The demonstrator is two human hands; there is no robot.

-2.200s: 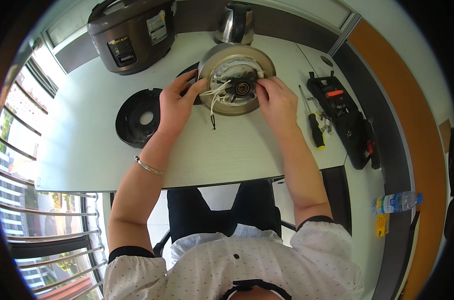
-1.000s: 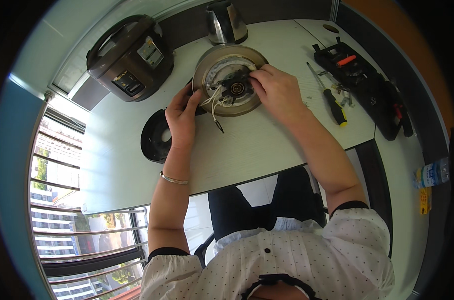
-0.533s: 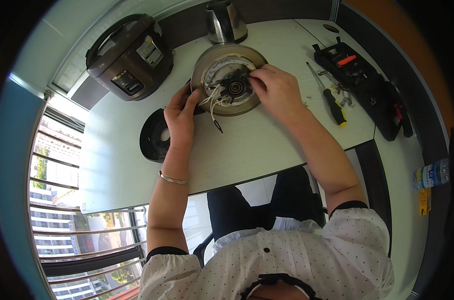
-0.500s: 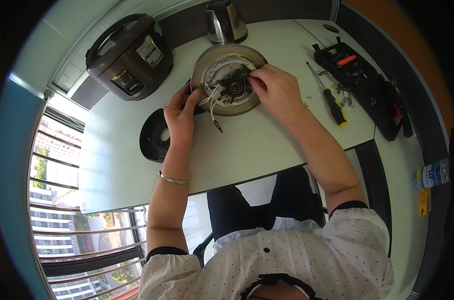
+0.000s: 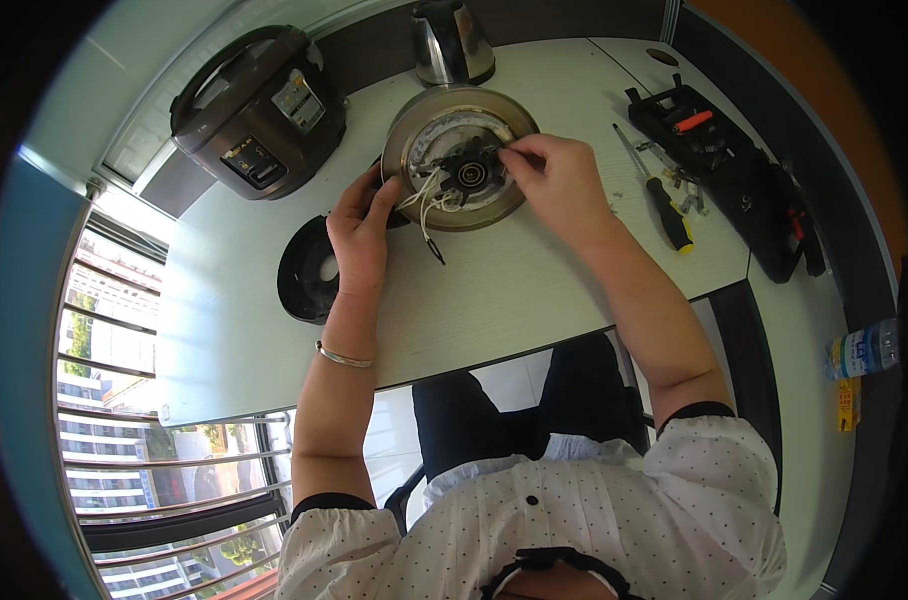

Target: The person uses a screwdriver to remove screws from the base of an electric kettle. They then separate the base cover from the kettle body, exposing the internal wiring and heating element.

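An upturned round metal kettle body [image 5: 401, 130] sits at the far middle of the table, its open underside facing up. A black round connector [image 5: 472, 175] is at its middle, and several white wires [image 5: 426, 214] hang from it over the near rim. My left hand [image 5: 360, 226] grips the left side of the rim, thumb on top. My right hand [image 5: 562, 185] is closed in a pinch at the connector's right edge; what is between the fingertips is too small to make out. Left of my left wrist lies a black round plastic cover [image 5: 302, 282].
A brown rice cooker [image 5: 264, 115] stands at the back left, a steel kettle [image 5: 454, 45] behind the work. To the right lie a yellow-black screwdriver [image 5: 669, 215], small loose parts [image 5: 686, 190] and an open black tool case [image 5: 744, 170]. A water bottle [image 5: 864, 350] is farther right.
My right hand has shifted very slightly at the connector's edge, still pinching. The left hand, the kettle body and the wires look nearly unmoved.
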